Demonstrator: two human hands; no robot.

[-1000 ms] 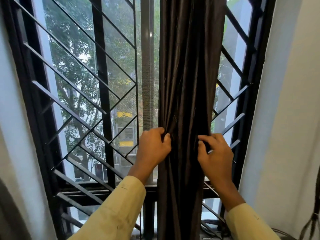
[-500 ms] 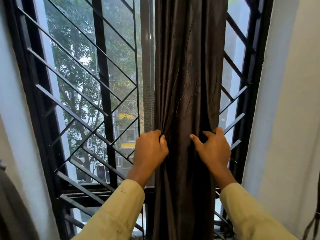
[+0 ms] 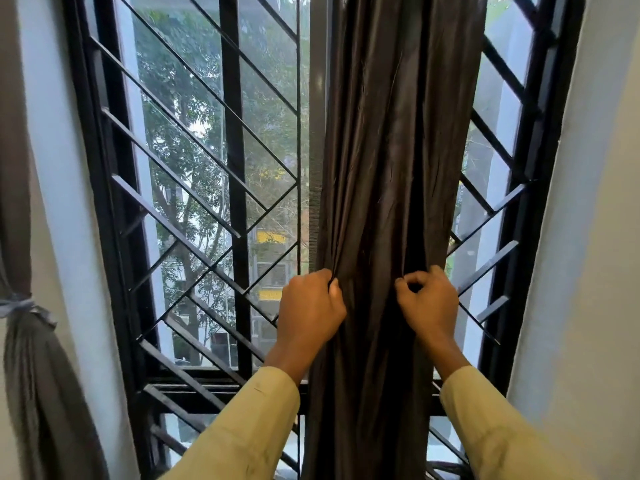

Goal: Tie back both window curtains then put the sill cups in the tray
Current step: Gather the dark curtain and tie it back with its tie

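Left hand (image 3: 310, 308) grips curtain (image 3: 388, 168) left edge | right hand (image 3: 427, 301) pinches right edge | fabric bunched between

A black metal grille (image 3: 173, 174) covers the window, its flat bars running diagonally and meeting in V shapes on either side of a thick upright black post (image 3: 231, 133). A pale grey upright strip (image 3: 317, 133) stands just right of the left pane (it looks like fine mesh, though that is hard to tell). Through the glass, leafy green trees (image 3: 180, 98) fill most of the outlook, and behind them stands a building (image 3: 273, 271) with a yellow patch (image 3: 272, 237) on its front. White walls frame the opening, one on the left (image 3: 69, 202) and one on the right (image 3: 588, 237).
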